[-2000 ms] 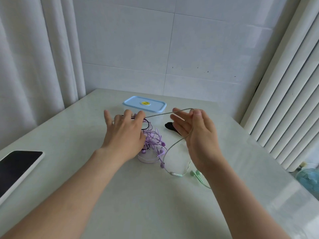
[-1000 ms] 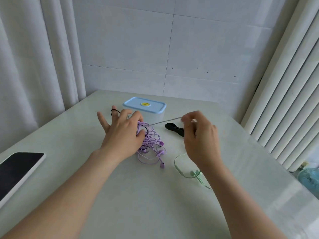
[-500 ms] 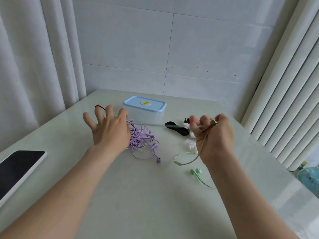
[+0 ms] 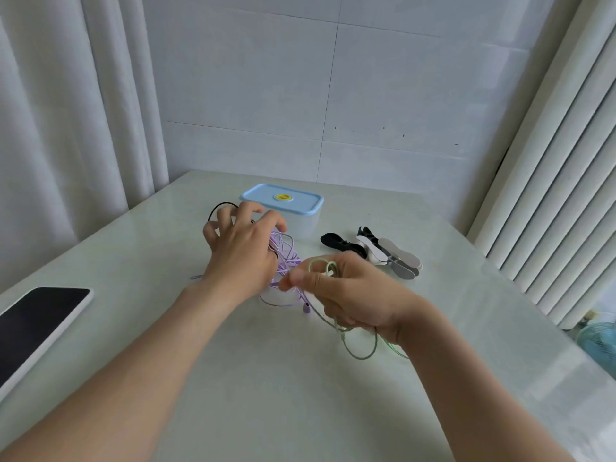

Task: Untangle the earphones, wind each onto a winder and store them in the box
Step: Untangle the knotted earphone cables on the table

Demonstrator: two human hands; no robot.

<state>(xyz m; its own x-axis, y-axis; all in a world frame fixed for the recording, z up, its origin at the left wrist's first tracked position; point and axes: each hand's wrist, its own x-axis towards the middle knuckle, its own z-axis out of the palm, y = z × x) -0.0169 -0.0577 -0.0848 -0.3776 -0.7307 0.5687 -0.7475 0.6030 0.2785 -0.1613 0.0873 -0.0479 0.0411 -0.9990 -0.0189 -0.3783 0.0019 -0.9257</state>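
My right hand clamped on green cord, left hand curled into purple tangle mid-frame; if I yank, knots prob tighten.

1. the back wall is covered in large, glossy, pale grey-white tiles with thin grout lines; a few small dark specks dot it towards the right.
2. on the left a white curtain hangs in soft vertical folds and drops behind the bench edge.
3. on the right stands a bank of white vertical ribs; whether they are blind slats or stiff pleats cannot be told.
4. the bench has a pale greenish-white, polished, stone-like top and runs back to the tiled wall.
5. the light is soft and even, with a bright sheen on the bench's right side.
6. low at the right edge, beyond the bench, part of a teal fan grille shows.
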